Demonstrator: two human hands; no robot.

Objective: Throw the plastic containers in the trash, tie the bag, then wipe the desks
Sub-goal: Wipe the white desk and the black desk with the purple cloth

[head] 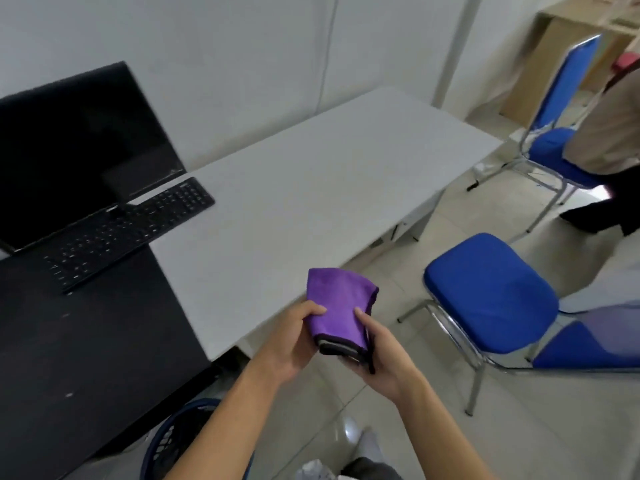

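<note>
Both hands hold a folded purple cloth (pixel 337 303) in the air just off the near corner of the white desk (pixel 311 188), above the tiled floor (pixel 450 438). The left hand (pixel 291 341) grips the cloth's left edge, thumb on top and fingers curled underneath. The right hand (pixel 384 358) cups the cloth's right side and lower end, thumb pressed on the purple face and the other fingers wrapped below; a black-trimmed edge and a short black loop of the cloth show against its palm. The white desk itself is bare across its top. Touching the white desk's left side is a black desk (pixel 86 341), which carries a black keyboard (pixel 128 233) whose right end lies over onto the white desk, and behind that a dark monitor (pixel 76 150). To the right of the white desk stands a blue chair (pixel 488 292) with chrome legs, and farther right another blue chair (pixel 561 133) where a second person (pixel 609 133) is partly in view. Below the white desk's near corner, beside the left forearm, the rim of a blue basket (pixel 169 441) shows, its contents unclear.
</note>
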